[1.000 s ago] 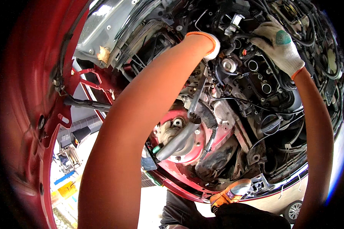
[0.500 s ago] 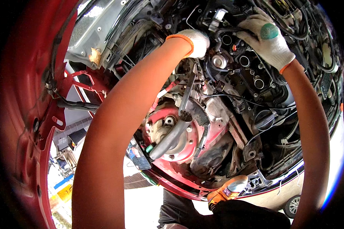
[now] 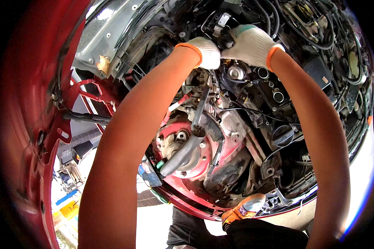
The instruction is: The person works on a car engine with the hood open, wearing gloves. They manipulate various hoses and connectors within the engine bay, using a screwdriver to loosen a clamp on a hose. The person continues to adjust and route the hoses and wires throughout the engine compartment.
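Both my hands wear white knit gloves with orange cuffs and are close together over the far middle of a car's engine bay. My left hand [image 3: 206, 53] is curled, its fingertips hidden behind the glove's back. Just right of it, my right hand [image 3: 252, 45] curls with its fingers by a dark fitting [image 3: 225, 40]; what it grips is hidden. A silver bracket block [image 3: 224, 19] stands beyond the fingers. Below the right hand lie a round silver metal part [image 3: 236, 72] and the engine top with round openings [image 3: 278, 96].
A dark rubber hose [image 3: 182, 154] lies over the red strut tower [image 3: 203, 159]. Beside it rests a phone-like flat device [image 3: 149, 174]. The raised red hood [image 3: 25, 124] stands at left. A black round cap [image 3: 283, 135] and thin cables are at right. An orange shoe [image 3: 243, 207] is at the near edge.
My right hand has moved left from over the engine's right side to beside my left hand. The left hand has shifted slightly left, and the view has moved a little.
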A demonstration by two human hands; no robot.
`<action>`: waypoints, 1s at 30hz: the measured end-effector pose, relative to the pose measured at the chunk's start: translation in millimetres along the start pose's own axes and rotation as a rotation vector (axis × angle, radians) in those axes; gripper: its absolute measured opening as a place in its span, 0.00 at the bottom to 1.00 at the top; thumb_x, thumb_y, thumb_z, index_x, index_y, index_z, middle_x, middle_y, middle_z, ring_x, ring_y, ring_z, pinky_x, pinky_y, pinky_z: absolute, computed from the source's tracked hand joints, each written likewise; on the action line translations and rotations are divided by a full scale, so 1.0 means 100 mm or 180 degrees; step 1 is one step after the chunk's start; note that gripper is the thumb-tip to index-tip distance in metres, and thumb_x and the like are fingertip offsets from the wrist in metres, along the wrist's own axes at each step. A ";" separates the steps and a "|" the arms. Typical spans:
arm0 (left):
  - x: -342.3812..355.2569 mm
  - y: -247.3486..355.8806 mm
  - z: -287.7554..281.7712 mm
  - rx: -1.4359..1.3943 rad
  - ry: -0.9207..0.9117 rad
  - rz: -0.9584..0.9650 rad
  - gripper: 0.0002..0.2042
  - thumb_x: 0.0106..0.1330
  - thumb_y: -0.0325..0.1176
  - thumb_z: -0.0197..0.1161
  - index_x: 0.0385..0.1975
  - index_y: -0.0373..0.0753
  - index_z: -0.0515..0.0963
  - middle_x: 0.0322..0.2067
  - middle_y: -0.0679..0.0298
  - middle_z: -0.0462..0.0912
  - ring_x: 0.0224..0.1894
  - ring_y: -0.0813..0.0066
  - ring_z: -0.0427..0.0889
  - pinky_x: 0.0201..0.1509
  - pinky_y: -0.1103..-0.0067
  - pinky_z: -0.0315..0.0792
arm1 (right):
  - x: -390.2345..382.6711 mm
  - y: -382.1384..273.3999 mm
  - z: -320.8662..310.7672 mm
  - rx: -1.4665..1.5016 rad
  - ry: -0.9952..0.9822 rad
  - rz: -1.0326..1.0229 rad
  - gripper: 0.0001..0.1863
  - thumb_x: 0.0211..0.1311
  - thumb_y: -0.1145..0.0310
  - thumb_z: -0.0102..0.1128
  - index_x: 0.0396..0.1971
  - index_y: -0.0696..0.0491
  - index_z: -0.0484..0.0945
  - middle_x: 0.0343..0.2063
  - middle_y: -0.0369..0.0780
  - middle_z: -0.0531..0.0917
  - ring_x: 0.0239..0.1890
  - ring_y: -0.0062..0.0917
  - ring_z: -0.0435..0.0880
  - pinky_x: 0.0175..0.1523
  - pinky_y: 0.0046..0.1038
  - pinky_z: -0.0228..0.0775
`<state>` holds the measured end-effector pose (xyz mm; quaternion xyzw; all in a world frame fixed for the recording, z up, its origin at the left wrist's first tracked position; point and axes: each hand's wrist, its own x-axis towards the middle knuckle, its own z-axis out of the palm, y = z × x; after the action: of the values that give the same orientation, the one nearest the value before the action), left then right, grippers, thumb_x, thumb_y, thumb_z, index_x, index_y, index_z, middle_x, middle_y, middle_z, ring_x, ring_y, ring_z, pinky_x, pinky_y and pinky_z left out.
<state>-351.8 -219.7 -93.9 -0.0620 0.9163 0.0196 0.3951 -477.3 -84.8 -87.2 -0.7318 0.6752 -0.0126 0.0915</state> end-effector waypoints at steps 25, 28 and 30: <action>-0.01 0.05 -0.06 0.0336 -0.0363 -0.0179 0.16 0.58 0.37 0.51 0.36 0.37 0.85 0.38 0.50 0.86 0.38 0.52 0.86 0.44 0.64 0.77 | -0.07 -0.18 -0.13 0.1278 0.0386 0.1204 0.32 0.55 0.51 0.65 0.56 0.55 0.77 0.40 0.52 0.85 0.43 0.42 0.86 0.49 0.36 0.80; 0.05 0.01 0.00 0.0341 -0.0138 -0.0274 0.17 0.58 0.37 0.52 0.38 0.39 0.86 0.40 0.50 0.87 0.42 0.52 0.87 0.46 0.66 0.79 | -0.14 -0.21 -0.08 0.1027 0.0638 0.1156 0.32 0.55 0.47 0.63 0.55 0.54 0.77 0.42 0.48 0.86 0.45 0.43 0.86 0.52 0.38 0.80; 0.02 0.05 -0.03 0.0546 -0.0067 -0.0314 0.17 0.59 0.36 0.53 0.42 0.40 0.86 0.45 0.51 0.86 0.46 0.53 0.86 0.49 0.66 0.79 | -0.15 -0.17 -0.06 0.1087 0.0687 0.1153 0.31 0.55 0.48 0.65 0.54 0.54 0.78 0.44 0.48 0.85 0.47 0.42 0.85 0.53 0.38 0.78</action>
<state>-355.8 -214.7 -93.0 -0.0728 0.9063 -0.0778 0.4090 -462.9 -69.5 -77.0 -0.5674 0.7891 -0.1876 0.1419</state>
